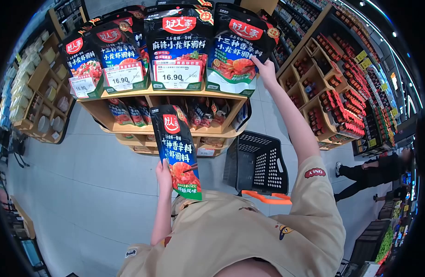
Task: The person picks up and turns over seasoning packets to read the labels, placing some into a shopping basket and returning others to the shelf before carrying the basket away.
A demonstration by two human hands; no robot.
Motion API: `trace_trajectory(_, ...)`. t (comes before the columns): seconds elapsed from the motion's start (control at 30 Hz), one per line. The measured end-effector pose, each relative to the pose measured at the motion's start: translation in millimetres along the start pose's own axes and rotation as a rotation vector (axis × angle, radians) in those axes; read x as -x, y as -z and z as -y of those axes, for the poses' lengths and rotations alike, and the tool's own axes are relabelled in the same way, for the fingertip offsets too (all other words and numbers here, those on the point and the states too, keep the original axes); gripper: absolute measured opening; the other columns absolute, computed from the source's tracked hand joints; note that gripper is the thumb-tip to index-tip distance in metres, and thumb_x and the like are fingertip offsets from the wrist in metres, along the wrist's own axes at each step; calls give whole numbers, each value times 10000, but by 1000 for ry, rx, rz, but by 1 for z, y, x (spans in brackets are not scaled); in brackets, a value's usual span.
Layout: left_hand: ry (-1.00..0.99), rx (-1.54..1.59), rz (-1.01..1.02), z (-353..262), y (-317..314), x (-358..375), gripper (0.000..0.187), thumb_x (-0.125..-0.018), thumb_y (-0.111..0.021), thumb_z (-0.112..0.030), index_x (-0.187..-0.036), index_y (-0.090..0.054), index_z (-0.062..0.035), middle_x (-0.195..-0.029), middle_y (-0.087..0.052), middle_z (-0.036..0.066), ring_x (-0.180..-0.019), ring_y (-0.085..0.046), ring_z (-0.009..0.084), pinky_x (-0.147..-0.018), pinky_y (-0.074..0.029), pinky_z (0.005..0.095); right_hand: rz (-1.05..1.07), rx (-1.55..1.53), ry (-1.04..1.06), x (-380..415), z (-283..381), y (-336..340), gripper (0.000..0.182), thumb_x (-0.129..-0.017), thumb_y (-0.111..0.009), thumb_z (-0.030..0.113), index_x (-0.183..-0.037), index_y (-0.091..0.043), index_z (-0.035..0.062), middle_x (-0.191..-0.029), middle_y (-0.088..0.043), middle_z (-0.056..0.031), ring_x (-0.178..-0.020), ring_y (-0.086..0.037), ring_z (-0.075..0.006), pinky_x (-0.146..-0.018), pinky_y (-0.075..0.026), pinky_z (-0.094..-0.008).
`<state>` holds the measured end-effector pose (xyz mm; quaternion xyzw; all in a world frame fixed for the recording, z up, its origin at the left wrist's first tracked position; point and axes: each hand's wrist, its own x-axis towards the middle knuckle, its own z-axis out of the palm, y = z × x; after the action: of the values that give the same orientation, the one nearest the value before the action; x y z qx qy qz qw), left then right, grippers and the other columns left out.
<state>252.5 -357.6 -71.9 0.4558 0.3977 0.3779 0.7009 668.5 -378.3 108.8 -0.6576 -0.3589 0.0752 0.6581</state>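
Note:
My left hand (pixel 164 175) is closed on the lower left edge of a dark blue seasoning pouch (pixel 176 154) with a green base, held upright in front of the wooden shelf (pixel 150 99). At the right end of the top row, my right hand (pixel 265 69) touches the right edge of another such pouch (pixel 238 53), which stands on the shelf; its fingertips are partly at the pouch's edge. To its left stands a black pouch (pixel 175 46) behind a 16.90 price card (pixel 176 75).
A black basket (pixel 235 159) with an orange handle (pixel 268 197) stands on the floor right of the shelf. Jars fill a wooden rack (pixel 309 94) at right. Another shelf (pixel 46 99) is at left. A person in black (pixel 376 168) is at far right.

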Motion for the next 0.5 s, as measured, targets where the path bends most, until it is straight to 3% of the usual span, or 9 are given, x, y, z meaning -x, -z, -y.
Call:
trace_trajectory(0.07, 1, 15, 5, -3, -3, -2, 239, -888, -364, -202, -839, -493, -6, -755, -545, 27, -650, -508, 78, -611, -434, 239, 7, 1, -17, -6, -8, 2, 217, -738, -614, 194, -765, -605, -21, -696, -599, -33, -590, -516, -60, -543, -409, -223)
trace_trajectory(0.17, -39, -25, 21, 1, -4, -8, 239, -887, -365, -199, -843, -499, -6, -758, -549, 27, -657, -503, 73, -612, -427, 234, -108, 81, 161, -7, -4, -5, 217, -766, -584, 191, -745, -601, -25, -674, -592, -27, -575, -499, -46, -525, -399, -215)
trace_trajectory(0.27, -72, -91, 0, 1, -8, -5, 246, -889, -357, -192, -833, -508, -6, -760, -552, 25, -659, -485, 62, -614, -409, 225, -240, -134, 189, 5, 28, -11, 222, -793, -556, 180, -711, -581, -25, -681, -584, -15, -581, -488, -36, -529, -392, -198)
trace_trajectory(0.37, -84, -93, -45, 4, -9, -2, 253, -890, -351, -192, -837, -510, -2, -761, -550, 24, -654, -477, 59, -616, -405, 224, -231, -218, 251, 8, 45, -9, 202, -805, -543, 180, -759, -579, -13, -733, -583, -18, -638, -493, -40, -573, -394, -192)
trace_trajectory(0.5, -144, -187, -141, -8, -18, 4, 255, -886, -338, -164, -801, -501, 12, -718, -541, 30, -649, -469, 72, -609, -395, 243, -188, -442, 179, 36, 77, -10, 171, -807, -535, 148, -855, -571, -12, -830, -586, -31, -711, -523, -71, -652, -413, -214)
